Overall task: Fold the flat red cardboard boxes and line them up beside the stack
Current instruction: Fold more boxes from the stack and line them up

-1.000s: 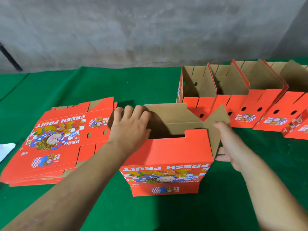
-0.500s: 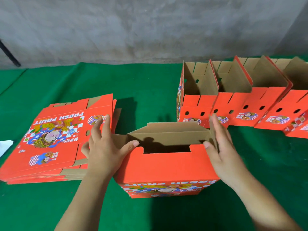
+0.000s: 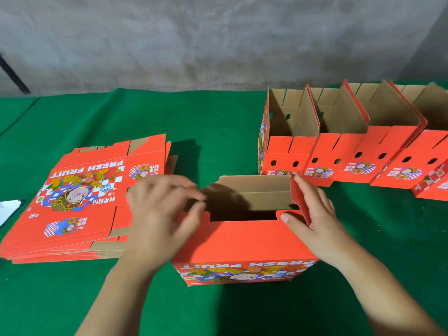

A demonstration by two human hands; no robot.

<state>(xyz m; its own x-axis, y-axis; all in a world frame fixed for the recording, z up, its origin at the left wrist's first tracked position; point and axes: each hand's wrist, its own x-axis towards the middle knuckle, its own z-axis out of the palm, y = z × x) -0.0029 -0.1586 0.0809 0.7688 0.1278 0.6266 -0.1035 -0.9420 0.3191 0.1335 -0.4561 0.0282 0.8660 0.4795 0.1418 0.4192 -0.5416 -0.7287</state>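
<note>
Both hands sit at the box: my left hand, blurred, grip unclear; right hand pinches the right flap, row upper right.

Left hand blurred, row clipped
Left hand motion-blurred, grip unclear; folded row and white sheet cut by edges.

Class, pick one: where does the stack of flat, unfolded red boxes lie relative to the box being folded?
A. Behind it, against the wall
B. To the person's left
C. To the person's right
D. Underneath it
B: the stack of flat boxes lies on the green table left of the box being folded; the folded boxes stand to the right.
</note>
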